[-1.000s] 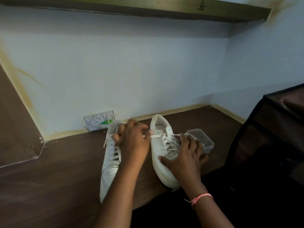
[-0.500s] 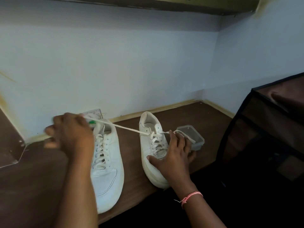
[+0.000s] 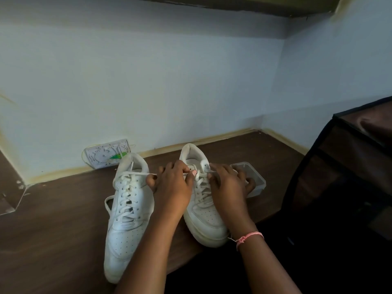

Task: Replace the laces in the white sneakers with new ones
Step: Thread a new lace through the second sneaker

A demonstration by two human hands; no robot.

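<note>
Two white sneakers stand side by side on a brown wooden table (image 3: 53,225), toes toward me. The left sneaker (image 3: 127,219) is laced, and a lace end loops off its left side. My left hand (image 3: 171,187) hovers over the top eyelets of the right sneaker (image 3: 203,221) and pinches its white lace (image 3: 201,187) near the tongue. A length of that lace trails left across the left sneaker's collar. Fingers curled, my right hand (image 3: 228,187) is at the right sneaker's upper right eyelets, pinching the lace there. Both hands hide much of the upper lacing.
A clear plastic container (image 3: 254,177) sits just right of the right sneaker, partly behind my right hand. A white packet with a green mark (image 3: 107,153) leans against the wall behind the left sneaker. A dark mesh rack (image 3: 339,177) stands at the right. The table's front edge runs beneath the sneaker toes.
My left hand, which had pulled the lace out far to the left, has come back to the right sneaker's top eyelets. My right hand moved from the sneaker's side up to the eyelets.
</note>
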